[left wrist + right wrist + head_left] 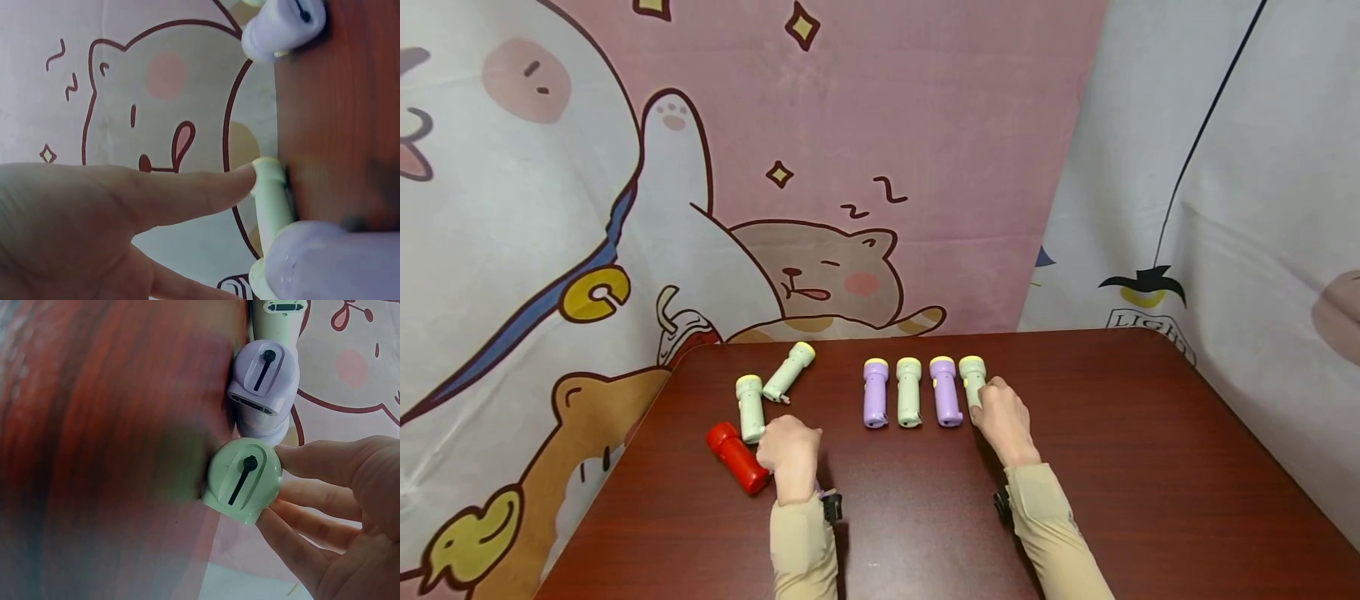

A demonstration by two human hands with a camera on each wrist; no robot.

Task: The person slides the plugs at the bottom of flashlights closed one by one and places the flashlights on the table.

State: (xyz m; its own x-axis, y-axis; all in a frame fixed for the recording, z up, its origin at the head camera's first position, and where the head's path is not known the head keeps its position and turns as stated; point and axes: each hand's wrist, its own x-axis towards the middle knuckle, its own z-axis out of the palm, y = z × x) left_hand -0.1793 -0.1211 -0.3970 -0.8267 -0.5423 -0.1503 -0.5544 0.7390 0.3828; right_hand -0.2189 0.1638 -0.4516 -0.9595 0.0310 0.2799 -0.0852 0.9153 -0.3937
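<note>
My right hand (1004,421) pinches the tail end of a pale green flashlight (973,377) between thumb and fingers. That flashlight (244,480) lies on the table, its black tail strap facing the right wrist camera. My left hand (791,446) is low over the table, next to a red flashlight (737,457) and a green flashlight (750,410). In the left wrist view the thumb (187,195) is straight and spread from the fingers. A purple flashlight (344,265) lies close by there, mostly hidden by the hand in the head view.
Left of the green flashlight at my right hand stand a purple flashlight (946,392), a green one (908,392) and another purple one (876,393), in a row. A slanted green flashlight (789,372) lies farther back left. A cartoon cloth (970,167) hangs behind the brown table (1150,467).
</note>
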